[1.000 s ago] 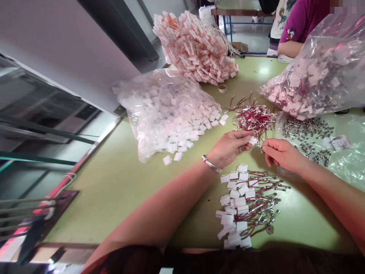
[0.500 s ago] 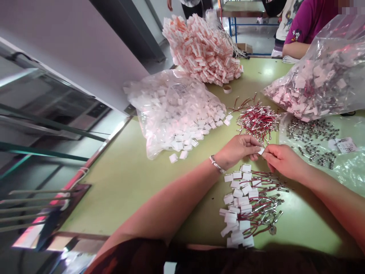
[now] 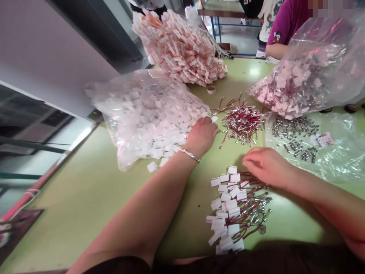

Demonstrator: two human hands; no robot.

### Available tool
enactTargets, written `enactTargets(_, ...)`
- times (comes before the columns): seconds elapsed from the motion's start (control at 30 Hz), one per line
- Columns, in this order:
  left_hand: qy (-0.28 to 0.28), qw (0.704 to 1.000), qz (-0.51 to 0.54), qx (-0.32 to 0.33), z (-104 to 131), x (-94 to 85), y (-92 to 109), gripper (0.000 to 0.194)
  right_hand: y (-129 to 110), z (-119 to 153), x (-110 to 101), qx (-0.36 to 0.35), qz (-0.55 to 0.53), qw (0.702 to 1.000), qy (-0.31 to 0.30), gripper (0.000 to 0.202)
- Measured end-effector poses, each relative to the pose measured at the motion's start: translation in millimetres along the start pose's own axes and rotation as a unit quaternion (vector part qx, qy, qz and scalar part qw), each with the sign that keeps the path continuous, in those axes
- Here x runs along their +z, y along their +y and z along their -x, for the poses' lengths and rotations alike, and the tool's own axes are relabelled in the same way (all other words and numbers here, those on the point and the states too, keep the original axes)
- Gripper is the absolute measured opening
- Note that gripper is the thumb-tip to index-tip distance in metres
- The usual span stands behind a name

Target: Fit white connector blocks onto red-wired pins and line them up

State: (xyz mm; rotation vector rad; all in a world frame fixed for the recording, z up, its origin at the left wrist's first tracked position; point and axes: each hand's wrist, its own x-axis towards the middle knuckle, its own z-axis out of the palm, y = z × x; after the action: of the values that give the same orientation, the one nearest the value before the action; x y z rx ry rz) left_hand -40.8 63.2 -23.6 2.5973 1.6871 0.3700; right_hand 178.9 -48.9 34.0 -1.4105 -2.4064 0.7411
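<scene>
My left hand (image 3: 202, 136), with a bracelet (image 3: 187, 153) at the wrist, is over the white plastic pieces (image 3: 159, 144) spilling from a clear bag. Its knuckles are bent and the fingertips are hidden; one white piece (image 3: 214, 118) lies right by them. My right hand (image 3: 265, 165) is closed, thumb and fingers together, above the top of a column of white pieces (image 3: 225, 205) fitted with red wires (image 3: 245, 219). What it holds, if anything, is hidden. Between and beyond the hands lies a pile of short red wires with shiny metal ends (image 3: 243, 123).
A big heap of orange-and-white pieces (image 3: 182, 49) stands at the back. At right are a full clear bag (image 3: 302, 82) and a flat plastic sheet (image 3: 342, 160) carrying small metal parts (image 3: 296, 131). A tape roll (image 3: 211, 90) lies mid-table. A person in a purple sleeve (image 3: 288, 23) is across the table.
My hands were together, pinching a small white piece. They are now apart: the left has moved left to the loose white pieces, the right slightly down toward the column. The view has shifted right.
</scene>
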Motion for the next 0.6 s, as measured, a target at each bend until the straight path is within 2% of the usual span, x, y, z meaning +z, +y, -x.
enactTargets(0.1,0.007,0.999,0.014,-0.028,2,0.8,2,0.025,35,-4,-34,0.112,0.125,0.984,0.064,0.025)
enactTargets(0.2,0.032,0.997,0.057,-0.045,3,-0.6,-2,0.018,87,-6,-62,0.209,0.255,0.943,0.041,0.014)
enactTargets(0.23,0.041,0.995,0.073,-0.053,3,-0.5,-5,0.015,103,-6,-67,0.222,0.263,0.938,0.022,0.011)
enactTargets(0.33,0.061,0.989,0.116,-0.073,4,1.6,-12,0.015,133,-7,-66,0.188,0.246,0.951,-0.005,0.009)
enactTargets(0.47,0.076,0.983,0.150,-0.077,4,3.9,-16,0.030,136,-10,-57,0.137,0.237,0.962,-0.014,0.007)
enactTargets(0.6,0.101,0.971,0.179,-0.120,4,3.7,-17,0.025,122,-11,-60,0.169,0.226,0.959,0.021,0.008)
